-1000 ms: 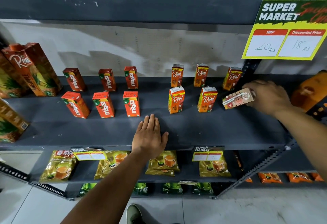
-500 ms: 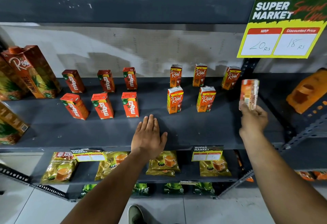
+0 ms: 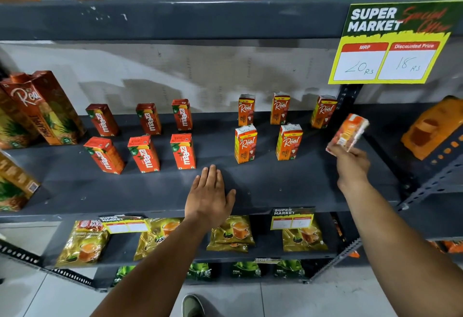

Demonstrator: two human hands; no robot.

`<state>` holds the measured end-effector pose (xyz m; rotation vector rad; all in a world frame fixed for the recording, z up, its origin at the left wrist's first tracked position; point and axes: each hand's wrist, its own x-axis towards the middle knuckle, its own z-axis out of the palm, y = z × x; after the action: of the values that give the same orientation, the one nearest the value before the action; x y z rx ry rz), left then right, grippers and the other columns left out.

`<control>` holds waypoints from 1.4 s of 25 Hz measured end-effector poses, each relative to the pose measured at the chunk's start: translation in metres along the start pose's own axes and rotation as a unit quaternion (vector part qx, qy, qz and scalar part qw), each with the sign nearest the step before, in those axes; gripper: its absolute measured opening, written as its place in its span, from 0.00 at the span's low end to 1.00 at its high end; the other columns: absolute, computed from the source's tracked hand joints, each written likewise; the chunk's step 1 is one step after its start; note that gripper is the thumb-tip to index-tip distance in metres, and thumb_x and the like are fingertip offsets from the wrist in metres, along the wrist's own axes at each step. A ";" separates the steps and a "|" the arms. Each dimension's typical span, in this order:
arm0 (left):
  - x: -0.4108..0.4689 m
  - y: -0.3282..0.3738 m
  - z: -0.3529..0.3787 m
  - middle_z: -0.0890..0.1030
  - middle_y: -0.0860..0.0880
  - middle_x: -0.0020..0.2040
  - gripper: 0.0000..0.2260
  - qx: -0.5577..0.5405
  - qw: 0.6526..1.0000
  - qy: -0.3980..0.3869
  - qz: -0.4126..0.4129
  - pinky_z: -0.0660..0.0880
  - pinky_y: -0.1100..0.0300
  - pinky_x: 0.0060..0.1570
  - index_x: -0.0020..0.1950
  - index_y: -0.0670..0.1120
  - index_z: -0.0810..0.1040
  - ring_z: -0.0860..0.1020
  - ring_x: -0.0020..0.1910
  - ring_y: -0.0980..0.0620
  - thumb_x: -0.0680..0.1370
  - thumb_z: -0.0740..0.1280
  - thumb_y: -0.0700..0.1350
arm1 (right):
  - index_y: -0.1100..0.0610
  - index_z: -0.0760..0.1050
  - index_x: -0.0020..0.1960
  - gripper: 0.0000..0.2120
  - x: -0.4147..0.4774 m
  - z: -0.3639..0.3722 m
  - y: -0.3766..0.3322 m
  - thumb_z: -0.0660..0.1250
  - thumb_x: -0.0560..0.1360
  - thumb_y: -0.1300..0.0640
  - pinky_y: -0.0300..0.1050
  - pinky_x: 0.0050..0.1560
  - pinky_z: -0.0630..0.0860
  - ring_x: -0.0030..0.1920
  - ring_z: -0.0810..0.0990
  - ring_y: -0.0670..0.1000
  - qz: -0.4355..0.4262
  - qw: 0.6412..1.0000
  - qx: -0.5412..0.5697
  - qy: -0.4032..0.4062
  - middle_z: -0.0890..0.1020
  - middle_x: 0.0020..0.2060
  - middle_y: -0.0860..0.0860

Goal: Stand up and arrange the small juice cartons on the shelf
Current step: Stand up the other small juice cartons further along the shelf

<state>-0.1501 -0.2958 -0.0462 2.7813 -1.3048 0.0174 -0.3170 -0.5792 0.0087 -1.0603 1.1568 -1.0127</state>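
Left hand point(image 3: 209, 197) flat on shelf point(image 3: 275, 186), fingers spread, holding nothing. Right hand point(image 3: 352, 163) fingers pinch tilted carton point(image 3: 348, 132) above shelf. Just left of fingers: front Real cartons point(image 3: 288, 142). Risk: tilted set-down tips carton, knocks neighbours.

One head-worn wide-angle view looks forward and down, close to the dark grey metal shelf point(image 3: 263, 183) (edges bowed by the lens), with the pale tiled floor point(image 3: 288, 299) below.
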 end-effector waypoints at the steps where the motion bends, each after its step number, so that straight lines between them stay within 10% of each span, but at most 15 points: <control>1: 0.000 0.000 0.000 0.49 0.42 0.79 0.34 0.000 1.000 0.000 0.001 0.43 0.51 0.74 0.77 0.40 0.49 0.46 0.78 0.45 0.79 0.40 0.62 | 0.54 0.73 0.53 0.22 0.001 -0.001 0.003 0.77 0.63 0.50 0.41 0.42 0.74 0.48 0.82 0.51 -0.064 0.992 -0.109 0.004 0.82 0.47 0.51; 5: -0.001 0.001 -0.002 0.50 0.42 0.79 0.33 -0.003 1.000 0.002 0.001 0.44 0.51 0.74 0.77 0.40 0.50 0.47 0.78 0.45 0.79 0.42 0.61 | 0.56 0.71 0.54 0.27 0.005 0.004 0.018 0.73 0.65 0.39 0.57 0.62 0.68 0.54 0.79 0.62 -0.201 0.875 -0.439 0.031 0.83 0.50 0.58; 12: 0.000 0.000 -0.002 0.49 0.42 0.79 0.33 0.006 1.000 -0.005 0.004 0.44 0.51 0.74 0.77 0.40 0.49 0.46 0.78 0.44 0.80 0.42 0.61 | 0.61 0.72 0.55 0.32 0.000 0.014 0.030 0.70 0.65 0.35 0.65 0.68 0.56 0.61 0.72 0.67 -0.183 0.835 -0.513 0.079 0.80 0.55 0.62; 22: -0.001 0.000 -0.003 0.49 0.42 0.80 0.33 -0.001 1.000 -0.005 0.003 0.44 0.51 0.74 0.77 0.40 0.48 0.46 0.78 0.44 0.80 0.42 0.61 | 0.60 0.69 0.63 0.44 -0.003 0.012 0.023 0.72 0.59 0.32 0.64 0.69 0.56 0.66 0.67 0.66 -0.132 0.847 -0.513 0.048 0.76 0.62 0.62; 27: 0.000 0.001 -0.002 0.48 0.42 0.79 0.33 -0.003 1.000 -0.005 0.002 0.44 0.50 0.75 0.77 0.40 0.48 0.45 0.78 0.45 0.80 0.41 0.61 | 0.57 0.61 0.71 0.47 -0.006 -0.004 -0.003 0.69 0.61 0.32 0.61 0.65 0.65 0.65 0.68 0.60 -0.265 0.919 -0.292 0.010 0.73 0.61 0.57; 32: 0.000 0.000 0.000 0.48 0.42 0.79 0.34 -0.002 1.000 -0.006 0.002 0.43 0.51 0.74 0.77 0.40 0.48 0.45 0.78 0.45 0.79 0.41 0.61 | 0.55 0.78 0.49 0.33 0.012 0.010 -0.077 0.64 0.61 0.27 0.55 0.52 0.76 0.53 0.78 0.62 -0.238 0.756 -0.603 -0.095 0.81 0.51 0.57; 35: 0.000 -0.001 -0.001 0.48 0.42 0.79 0.34 -0.005 1.000 -0.006 0.006 0.44 0.50 0.74 0.77 0.40 0.48 0.45 0.78 0.44 0.79 0.41 0.61 | 0.54 0.78 0.56 0.25 0.019 0.023 -0.110 0.71 0.64 0.41 0.53 0.55 0.76 0.55 0.77 0.60 -0.229 0.619 -0.717 -0.223 0.80 0.57 0.57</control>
<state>-0.1498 -0.2954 -0.0454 2.7706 -1.3199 -0.0043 -0.2990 -0.6172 0.1141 -2.7999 1.1659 0.1610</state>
